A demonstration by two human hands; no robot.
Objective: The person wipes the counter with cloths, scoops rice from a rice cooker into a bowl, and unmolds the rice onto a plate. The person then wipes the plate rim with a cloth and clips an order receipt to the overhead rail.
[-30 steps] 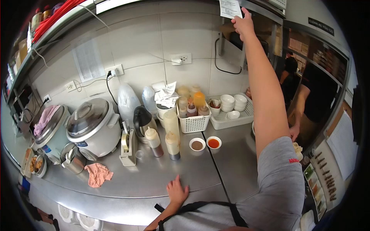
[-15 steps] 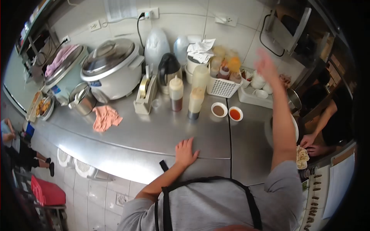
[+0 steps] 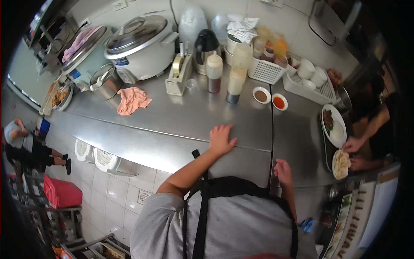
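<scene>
My left hand (image 3: pixel 221 140) lies on the steel counter (image 3: pixel 185 116), fingers spread, holding nothing. Close to my body, at the counter's front edge, my right hand (image 3: pixel 283 172) has its fingers curled in, and nothing shows in it. Beyond my hands stand two small white sauce dishes, one with brown sauce (image 3: pixel 261 95) and one with red-orange sauce (image 3: pixel 279 102). Behind them are a squeeze bottle (image 3: pixel 214 72) with dark liquid and a taller pair of bottles (image 3: pixel 236 82), seemingly stacked. A tape dispenser (image 3: pixel 178 75) and a crumpled pink cloth (image 3: pixel 133 101) sit to their left.
Rice cookers (image 3: pixel 137 45), a black-topped jug (image 3: pixel 207 49) and a white basket of sauce bottles (image 3: pixel 267 71) line the wall. At right, another person's hands (image 3: pixel 354 146) touch a dish of pale food (image 3: pixel 341 165) beside an oval plate (image 3: pixel 334 125). A rack (image 3: pixel 308 88) holds white bowls.
My right hand has come down from its outstretched reach above the bowl rack to the counter's front edge, its fingers curling. My left hand stays on the counter. The camera view has shifted.
</scene>
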